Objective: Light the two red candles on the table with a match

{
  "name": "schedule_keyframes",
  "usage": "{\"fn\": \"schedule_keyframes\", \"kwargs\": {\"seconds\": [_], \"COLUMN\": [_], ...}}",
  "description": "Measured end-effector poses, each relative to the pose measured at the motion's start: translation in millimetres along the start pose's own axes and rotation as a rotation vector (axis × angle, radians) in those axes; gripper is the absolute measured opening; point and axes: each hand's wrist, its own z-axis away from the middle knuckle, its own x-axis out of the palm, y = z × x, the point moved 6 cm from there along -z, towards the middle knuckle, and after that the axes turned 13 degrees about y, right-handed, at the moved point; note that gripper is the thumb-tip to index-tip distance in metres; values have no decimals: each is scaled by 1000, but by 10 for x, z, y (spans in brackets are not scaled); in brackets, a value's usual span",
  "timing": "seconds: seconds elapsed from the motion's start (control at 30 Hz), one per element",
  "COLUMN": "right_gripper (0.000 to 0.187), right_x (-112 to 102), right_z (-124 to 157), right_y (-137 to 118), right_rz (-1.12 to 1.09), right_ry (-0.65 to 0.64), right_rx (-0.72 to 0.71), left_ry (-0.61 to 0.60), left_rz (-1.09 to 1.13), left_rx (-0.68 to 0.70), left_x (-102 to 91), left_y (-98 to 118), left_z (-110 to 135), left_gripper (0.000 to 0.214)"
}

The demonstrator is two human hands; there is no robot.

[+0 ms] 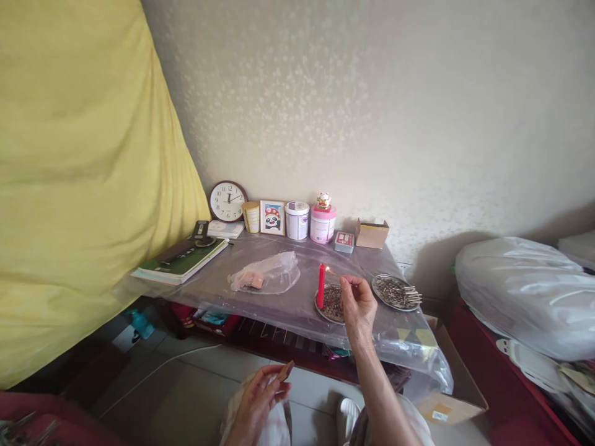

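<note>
A red candle (321, 288) stands upright at the left side of a round metal plate (318, 314) covered in small dark and pale bits. Pinched in my right hand (360, 308) is a thin burning match (329, 270), its small flame just beside the candle's top. I cannot tell whether the wick itself is alight. Lower down, in front of the table edge, my left hand (259, 396) holds a small brown matchbox (286, 371). A second metal plate (375, 297) to the right carries similar bits, with several pale matchsticks (412, 295) at its right rim.
A crumpled plastic bag (283, 272) lies on the plastic-covered table (297, 313). A green book (183, 259) is at left. Along the wall stand a clock (229, 201), a picture frame (272, 218), tubs (297, 221) and an open cardboard box (372, 235). Yellow cloth (93, 186) hangs at left.
</note>
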Motion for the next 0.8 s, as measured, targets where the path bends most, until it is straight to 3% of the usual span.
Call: {"fn": "schedule_keyframes", "kwargs": {"seconds": [0.43,0.8], "right_gripper": [45,47], "right_x": [152,218], "right_z": [-107,-118], "right_y": [115,169], "right_rz": [95,109], "right_ry": [32,41], "right_rx": [-76,-77], "left_ry": [-18,33], "left_rz": [44,60], "left_rx": [-25,-26], "left_x": [-32,-7], "left_y": [-83,-32], "left_z": [-60,-31], "left_gripper": [45,47]}}
